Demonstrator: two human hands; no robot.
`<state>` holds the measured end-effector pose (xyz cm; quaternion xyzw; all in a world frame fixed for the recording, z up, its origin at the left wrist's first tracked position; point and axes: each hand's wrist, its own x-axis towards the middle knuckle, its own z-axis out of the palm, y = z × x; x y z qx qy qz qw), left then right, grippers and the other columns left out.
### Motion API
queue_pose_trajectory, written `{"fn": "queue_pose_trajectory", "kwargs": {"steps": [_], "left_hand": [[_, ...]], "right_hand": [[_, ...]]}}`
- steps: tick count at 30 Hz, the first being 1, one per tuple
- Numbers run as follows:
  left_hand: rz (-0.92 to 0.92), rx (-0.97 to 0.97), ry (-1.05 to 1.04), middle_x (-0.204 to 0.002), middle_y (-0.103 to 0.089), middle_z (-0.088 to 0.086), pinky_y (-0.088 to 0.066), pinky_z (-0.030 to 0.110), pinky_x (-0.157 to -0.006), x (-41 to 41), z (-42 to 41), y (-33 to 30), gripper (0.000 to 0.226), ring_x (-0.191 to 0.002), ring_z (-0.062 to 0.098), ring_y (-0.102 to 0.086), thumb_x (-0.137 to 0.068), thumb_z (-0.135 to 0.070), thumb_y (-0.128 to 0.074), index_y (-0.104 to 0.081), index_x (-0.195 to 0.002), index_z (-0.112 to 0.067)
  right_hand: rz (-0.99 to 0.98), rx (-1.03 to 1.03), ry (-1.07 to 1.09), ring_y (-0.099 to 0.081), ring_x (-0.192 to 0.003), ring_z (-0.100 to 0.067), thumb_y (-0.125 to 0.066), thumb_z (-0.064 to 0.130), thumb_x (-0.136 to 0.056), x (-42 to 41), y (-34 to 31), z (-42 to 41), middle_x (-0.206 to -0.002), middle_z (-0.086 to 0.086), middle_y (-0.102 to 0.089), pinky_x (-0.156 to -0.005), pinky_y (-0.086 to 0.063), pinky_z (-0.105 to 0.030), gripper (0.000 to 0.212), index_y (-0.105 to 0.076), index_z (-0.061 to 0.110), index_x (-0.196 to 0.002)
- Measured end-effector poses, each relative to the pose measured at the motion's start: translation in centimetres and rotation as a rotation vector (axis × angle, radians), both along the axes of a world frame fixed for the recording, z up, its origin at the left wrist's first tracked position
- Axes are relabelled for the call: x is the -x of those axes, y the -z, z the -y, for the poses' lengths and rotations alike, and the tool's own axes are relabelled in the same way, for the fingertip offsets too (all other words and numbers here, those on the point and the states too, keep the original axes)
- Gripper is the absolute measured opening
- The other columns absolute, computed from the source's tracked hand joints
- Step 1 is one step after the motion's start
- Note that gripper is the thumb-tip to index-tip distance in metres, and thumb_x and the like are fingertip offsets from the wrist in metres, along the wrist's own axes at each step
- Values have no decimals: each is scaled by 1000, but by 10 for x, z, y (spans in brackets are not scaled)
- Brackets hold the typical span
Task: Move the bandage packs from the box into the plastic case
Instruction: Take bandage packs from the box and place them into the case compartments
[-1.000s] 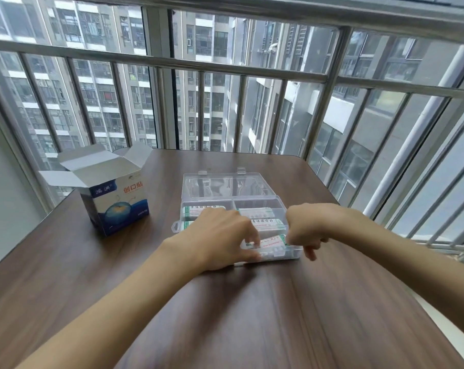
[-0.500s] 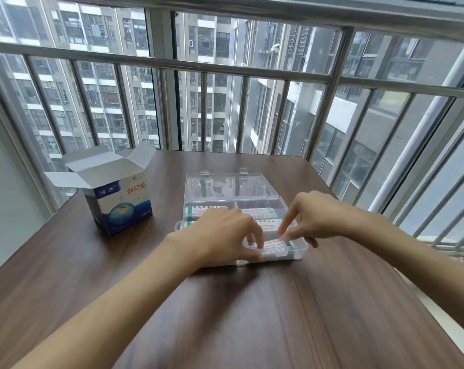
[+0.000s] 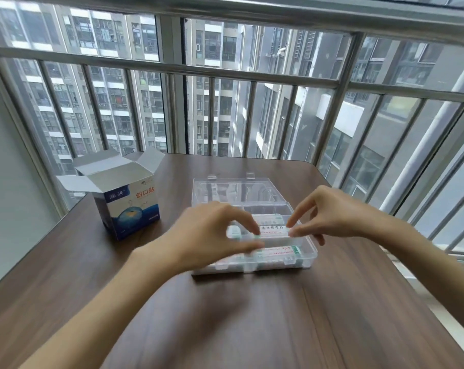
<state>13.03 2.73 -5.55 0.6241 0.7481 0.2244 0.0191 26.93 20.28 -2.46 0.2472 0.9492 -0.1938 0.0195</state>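
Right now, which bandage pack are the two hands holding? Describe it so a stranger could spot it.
On the brown table lies an open clear plastic case. The left hand and right hand pinch opposite ends of one white bandage pack, lifted above the packs lying flat.

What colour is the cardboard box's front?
Mostly blue below, white above, with red characters, on the cardboard box; head view.

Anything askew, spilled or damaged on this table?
Nothing stands out. The box stands upright with flaps open, the case lies open and level, and both hands, left hand and right hand, pinch one pack over it. Other packs lie flat inside.
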Motion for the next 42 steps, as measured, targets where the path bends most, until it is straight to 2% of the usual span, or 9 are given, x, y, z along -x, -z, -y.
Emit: {"fn": "queue_pose_trajectory", "kwargs": {"steps": [6, 9, 12, 14, 20, 27, 33, 37, 42], "left_hand": [[-21, -593, -621, -56, -59, -20, -41, 21, -53, 61, 57, 6, 21, -52, 3, -56, -85, -52, -62, -71, -80, -34], [-75, -680, -878, -79, -68, -9, -38, 23, -56, 87, 78, 18, 11, -71, 15, -62, -85, -41, -67, -71, -88, -31], [6, -744, -926, -86, -65, -11, -47, 31, -66, 100, 88, 29, 7, -86, 18, -64, -82, -34, -71, -70, -88, -32], [79, -808, -894, -81, -62, -18, -48, 29, -68, 106, 89, 34, 7, -81, 11, -63, -82, -28, -73, -69, -87, -32], [480, -1073, -841, -94, -68, -15, -50, 18, -78, 106, 89, 38, 19, -85, 4, -64, -82, -19, -73, -68, -98, -28], [894, -1043, -691, -104, -72, -6, -52, 24, -83, 109, 95, 41, 35, -102, 12, -65, -67, -26, -62, -73, -100, -28], [856, -1024, -665, -81, -75, -4, -52, 32, -82, 104, 93, 39, 19, -84, 14, -70, -66, -33, -83, -77, -79, -21], [758, -1054, -648, -76, -74, -10, -51, 28, -82, 97, 88, 39, 5, -78, 6, -68, -73, -23, -79, -76, -73, -27], [643, -1012, -571, -73, -73, -14, -48, 13, -72, 89, 87, 37, 10, -73, -2, -65, -75, -15, -77, -73, -73, -25]], "right_hand": [[-290, 113, -118, -55, -46, 5, -70, 26, -82, 51, -16, 36, -52, 11, -63, -50, -41, -6, 17, -70, 26, -98], [-431, -50, -229, -62, -87, -4, -67, 29, -85, 96, -2, 66, -98, 9, -67, -83, -52, -27, 37, -60, 30, -121], [-393, -380, -367, -24, -137, -18, -57, 32, -90, 140, 17, 92, -150, 1, -26, -114, -23, -37, 66, -24, 31, -147], [-405, -569, -420, 0, -143, -22, -53, 32, -92, 163, 31, 104, -158, 0, -2, -118, -5, -42, 72, -10, 32, -150], [-706, -627, -407, -43, -121, -26, -75, 28, -76, 183, 55, 122, -120, -3, -60, -104, -26, -40, 26, -67, 23, -100], [-938, -701, -432, -48, -100, -20, -77, 20, -76, 153, 74, 120, -95, 4, -65, -93, -32, -36, 13, -69, 29, -80], [-745, -521, -423, -50, -95, -14, -57, 32, -81, 142, 68, 119, -88, 16, -65, -90, -33, -29, 16, -73, 31, -81], [-590, -553, -429, -59, -77, -18, -53, 20, -84, 147, 48, 124, -84, 11, -69, -61, -46, -27, 20, -72, 26, -88], [-210, -714, -471, -61, -94, -27, -53, 9, -80, 175, 36, 135, -107, -1, -65, -51, -21, -30, 37, -60, 24, -112]]}}
